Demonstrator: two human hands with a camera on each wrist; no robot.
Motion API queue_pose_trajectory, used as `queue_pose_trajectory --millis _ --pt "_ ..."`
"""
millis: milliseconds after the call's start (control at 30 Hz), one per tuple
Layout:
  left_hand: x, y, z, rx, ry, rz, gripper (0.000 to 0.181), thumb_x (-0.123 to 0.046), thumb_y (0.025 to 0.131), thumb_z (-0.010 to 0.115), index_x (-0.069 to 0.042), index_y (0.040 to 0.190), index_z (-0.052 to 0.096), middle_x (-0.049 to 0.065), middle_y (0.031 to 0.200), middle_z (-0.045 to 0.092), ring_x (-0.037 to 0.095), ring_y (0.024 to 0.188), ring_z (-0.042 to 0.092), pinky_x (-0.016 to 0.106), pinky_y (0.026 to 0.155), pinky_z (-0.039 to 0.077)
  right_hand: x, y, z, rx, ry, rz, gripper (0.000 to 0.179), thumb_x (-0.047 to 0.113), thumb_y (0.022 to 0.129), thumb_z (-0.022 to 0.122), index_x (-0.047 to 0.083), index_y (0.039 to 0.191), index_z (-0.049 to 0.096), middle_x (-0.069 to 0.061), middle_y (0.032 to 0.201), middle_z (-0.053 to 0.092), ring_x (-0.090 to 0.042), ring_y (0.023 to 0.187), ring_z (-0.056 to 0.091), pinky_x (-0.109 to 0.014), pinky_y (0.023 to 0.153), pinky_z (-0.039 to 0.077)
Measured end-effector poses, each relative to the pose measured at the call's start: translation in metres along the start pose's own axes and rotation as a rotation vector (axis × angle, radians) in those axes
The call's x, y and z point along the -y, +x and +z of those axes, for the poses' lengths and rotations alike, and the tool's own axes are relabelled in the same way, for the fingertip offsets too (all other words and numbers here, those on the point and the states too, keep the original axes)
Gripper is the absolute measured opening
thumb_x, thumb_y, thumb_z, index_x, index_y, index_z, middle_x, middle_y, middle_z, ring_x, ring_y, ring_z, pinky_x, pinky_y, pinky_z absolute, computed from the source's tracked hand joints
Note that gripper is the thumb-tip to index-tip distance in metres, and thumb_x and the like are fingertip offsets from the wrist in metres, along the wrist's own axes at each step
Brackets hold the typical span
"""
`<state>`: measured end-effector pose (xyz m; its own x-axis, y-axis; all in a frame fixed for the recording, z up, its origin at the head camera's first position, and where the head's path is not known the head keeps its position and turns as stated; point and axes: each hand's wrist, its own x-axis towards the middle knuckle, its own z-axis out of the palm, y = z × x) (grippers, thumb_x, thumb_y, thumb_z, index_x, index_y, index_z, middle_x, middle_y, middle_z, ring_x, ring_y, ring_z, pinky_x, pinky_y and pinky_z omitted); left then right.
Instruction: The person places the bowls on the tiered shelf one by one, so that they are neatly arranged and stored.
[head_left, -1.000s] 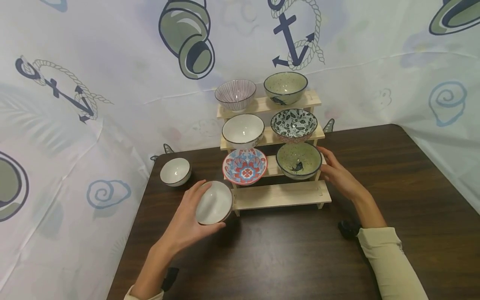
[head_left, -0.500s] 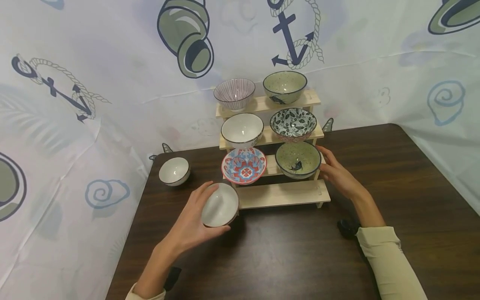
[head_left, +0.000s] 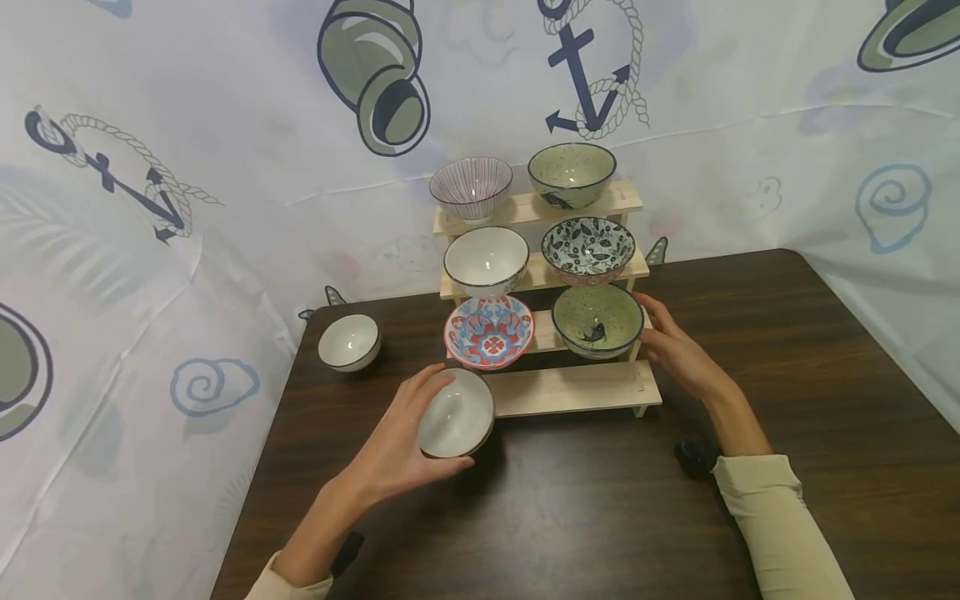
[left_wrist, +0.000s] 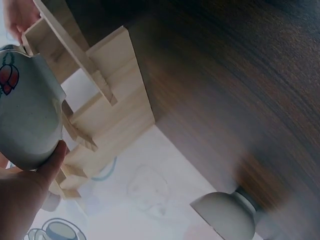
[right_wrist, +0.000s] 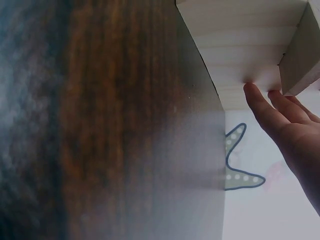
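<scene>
My left hand (head_left: 393,446) grips a white bowl (head_left: 457,417) by its side, thumb at the near edge and fingers at the far edge. That bowl is in front of the left end of the wooden tiered rack (head_left: 573,392), overlapping its lowest shelf. Its outer wall carries a red painted motif (left_wrist: 8,79) in the left wrist view. My right hand (head_left: 682,354) is at the rack's right side, beside a green bowl with a dark fish (head_left: 597,321). In the right wrist view, its fingertips (right_wrist: 251,89) touch the rack's wooden side panel (right_wrist: 235,45).
Left on the dark table (head_left: 585,508) stands a small white bowl (head_left: 349,342). The upper tiers bear a red-and-blue patterned bowl (head_left: 489,333), a white bowl (head_left: 486,260), a black leaf-patterned bowl (head_left: 588,248), a striped bowl (head_left: 471,188) and another green bowl (head_left: 572,175). A printed cloth (head_left: 247,275) hangs behind.
My left hand has carried the white bowl rightward, and it now covers the left end of the lowest shelf. My right hand has stayed at the rack's side.
</scene>
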<state>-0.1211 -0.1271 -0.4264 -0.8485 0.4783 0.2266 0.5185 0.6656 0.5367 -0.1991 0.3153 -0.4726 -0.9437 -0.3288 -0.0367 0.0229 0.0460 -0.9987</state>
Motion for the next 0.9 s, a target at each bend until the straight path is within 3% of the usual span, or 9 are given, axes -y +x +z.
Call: queue_pose_trajectory --millis 467,900 --pt "-0.006 0.007 0.008 0.03 0.031 0.049 0.103 -0.054 0.066 0.093 -0.032 0.153 0.042 0.0 0.164 0.034 0.021 0.145 0.039 0.051 0.102 0.052 -0.001 0.002 0.0 0.001 0.001 0.001 0.068 0.034 0.112 0.043 0.031 0.166 0.002 -0.019 0.17 0.007 -0.044 0.156 0.014 -0.073 0.121 0.012" --pt "-0.012 0.01 0.018 0.04 0.046 0.098 0.104 -0.053 0.067 0.093 -0.028 0.153 0.042 0.009 0.161 0.038 0.023 0.145 0.041 0.051 0.103 0.053 -0.001 0.002 -0.001 0.002 0.002 0.0 0.067 0.032 0.112 0.042 0.029 0.166 0.002 -0.02 0.171 0.004 -0.045 0.157 0.01 -0.075 0.12 0.011"
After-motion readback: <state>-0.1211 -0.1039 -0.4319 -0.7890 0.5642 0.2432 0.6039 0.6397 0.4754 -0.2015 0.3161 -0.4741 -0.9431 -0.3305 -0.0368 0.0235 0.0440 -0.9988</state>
